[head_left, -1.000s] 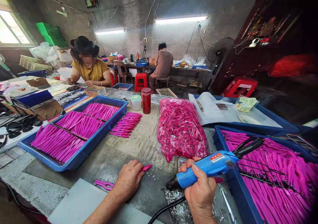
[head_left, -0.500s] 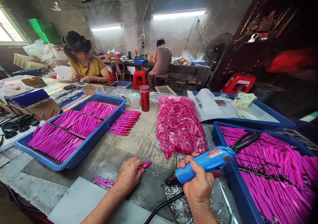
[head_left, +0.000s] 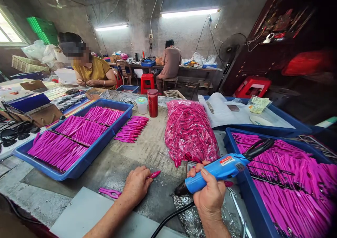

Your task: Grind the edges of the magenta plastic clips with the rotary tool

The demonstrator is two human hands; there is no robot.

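My left hand (head_left: 136, 182) is closed around a small pink pointed plastic piece (head_left: 154, 174), its tip showing past the fingers. Tiny metal rings (head_left: 160, 181) lie scattered beside that tip. Under my left wrist, a purple plastic piece with a looped opening (head_left: 109, 192) rests on the bench. My right hand (head_left: 210, 190) grips a blue electric screwdriver (head_left: 214, 173), its black nose angled down to the left over a clear bag of small metal parts (head_left: 181, 206). Another pink piece (head_left: 229, 184) sticks out behind my right hand; what holds it is hidden.
Blue trays (head_left: 59, 174) (head_left: 238, 203) of purple pieces stand left and right. A filled plastic bag of pink pieces (head_left: 191, 132) sits ahead, near a red canister (head_left: 152, 104) and a row of pink pieces (head_left: 131, 129). Two people work farther back. A black cord (head_left: 171, 215) crosses the front.
The view has shifted very slightly. My hands keep nearly the same pose and hold the same things. The person at the left has turned their head.
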